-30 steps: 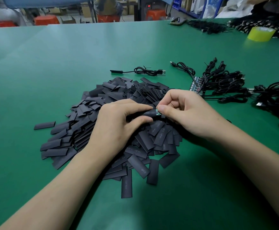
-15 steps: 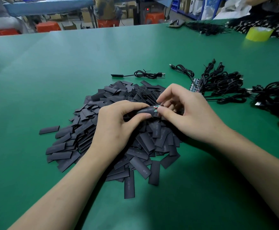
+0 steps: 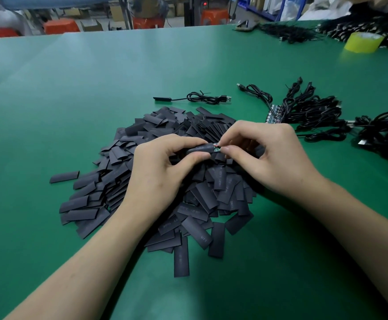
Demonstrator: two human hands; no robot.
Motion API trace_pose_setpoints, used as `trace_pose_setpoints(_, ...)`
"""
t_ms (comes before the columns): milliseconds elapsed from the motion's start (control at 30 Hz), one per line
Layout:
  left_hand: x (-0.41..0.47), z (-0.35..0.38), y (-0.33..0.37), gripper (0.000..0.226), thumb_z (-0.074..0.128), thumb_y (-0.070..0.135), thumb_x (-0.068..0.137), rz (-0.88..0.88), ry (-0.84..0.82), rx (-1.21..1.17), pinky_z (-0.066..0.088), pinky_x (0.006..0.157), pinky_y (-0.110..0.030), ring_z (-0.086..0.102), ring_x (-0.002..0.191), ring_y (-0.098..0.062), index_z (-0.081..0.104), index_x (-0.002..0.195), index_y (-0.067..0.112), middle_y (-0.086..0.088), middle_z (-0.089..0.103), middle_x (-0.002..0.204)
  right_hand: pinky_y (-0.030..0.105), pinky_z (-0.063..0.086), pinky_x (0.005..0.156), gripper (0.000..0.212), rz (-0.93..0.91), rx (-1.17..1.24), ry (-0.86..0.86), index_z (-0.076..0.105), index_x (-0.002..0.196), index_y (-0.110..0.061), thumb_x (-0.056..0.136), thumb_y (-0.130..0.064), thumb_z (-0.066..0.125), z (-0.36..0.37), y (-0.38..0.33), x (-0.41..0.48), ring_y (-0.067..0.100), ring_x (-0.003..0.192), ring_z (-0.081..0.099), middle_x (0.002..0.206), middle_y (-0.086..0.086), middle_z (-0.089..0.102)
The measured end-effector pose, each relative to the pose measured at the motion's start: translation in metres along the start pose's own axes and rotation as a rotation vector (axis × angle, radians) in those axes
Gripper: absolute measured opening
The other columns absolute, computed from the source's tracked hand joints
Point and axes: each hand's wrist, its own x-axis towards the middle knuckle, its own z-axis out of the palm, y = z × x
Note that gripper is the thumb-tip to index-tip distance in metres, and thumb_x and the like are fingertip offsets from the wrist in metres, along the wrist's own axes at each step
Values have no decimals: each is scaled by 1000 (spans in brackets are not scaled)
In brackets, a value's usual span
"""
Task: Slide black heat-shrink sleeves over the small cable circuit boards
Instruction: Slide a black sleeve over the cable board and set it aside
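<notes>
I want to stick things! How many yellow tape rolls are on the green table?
1. The tape sits far right on the table, beside a cable heap. Others may lie out of view.

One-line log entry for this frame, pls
step: sleeving | left hand: pinches sleeve | right hand: pinches circuit board | circuit board tip exposed | above sleeve pile

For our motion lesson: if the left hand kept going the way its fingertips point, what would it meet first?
Probably the fingertips of the right hand: the left hand, pinching a heat-shrink sleeve, points at them and the small circuit board they pinch, apparently at equal depth.
</notes>
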Motion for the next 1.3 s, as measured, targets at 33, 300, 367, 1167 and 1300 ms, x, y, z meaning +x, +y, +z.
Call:
trace_pose_setpoints(33,0,0,0,16,81,26,86,0,-5,0,46,78,-11,67,86,0,80,102,27,16,75,91,36,53,64,5,-2,-3,0,73,93,-18,92,-13,73,0,0,0,17,69,66,75,-7,70)
trace_pose_setpoints(300,-1,-1,5,18,81,23,87,45,-35,35,45,77,-12,66,86,-2,81,104,22,12,74,91,38,53,65,4,-12,-4,6,74,90,-19,90,-16,75,4,0,-1,14,69,68,75,-7,71)
trace_pose_setpoints(367,-2,-1,5,18,80,22,87,56,-35,37,46,78,-13,67,87,-3,81,105,22,11,74,92,36,53,65,4,-13,-8,10,74,90,-19,90,-16,76,4,-1,-1,13,69,67,75,-7,71)
trace_pose_setpoints(1167,-2,-2,3,14,76,28,91,18,-46,-34,46,80,-13,69,93,-5,81,104,27,14,74,93,23,53,76,6,-156,-132,96,77,95,-11,89,-9,76,1,-4,-1,7,82,68,89,-5,75)
trace_pose_setpoints(1300,-1,-3,2,17,78,24,89,39,-53,-11,45,82,-12,68,95,-3,80,105,26,14,74,95,31,56,78,7,-186,-141,83,78,96,-11,90,-8,76,-1,-4,0,12,85,70,92,-3,76)
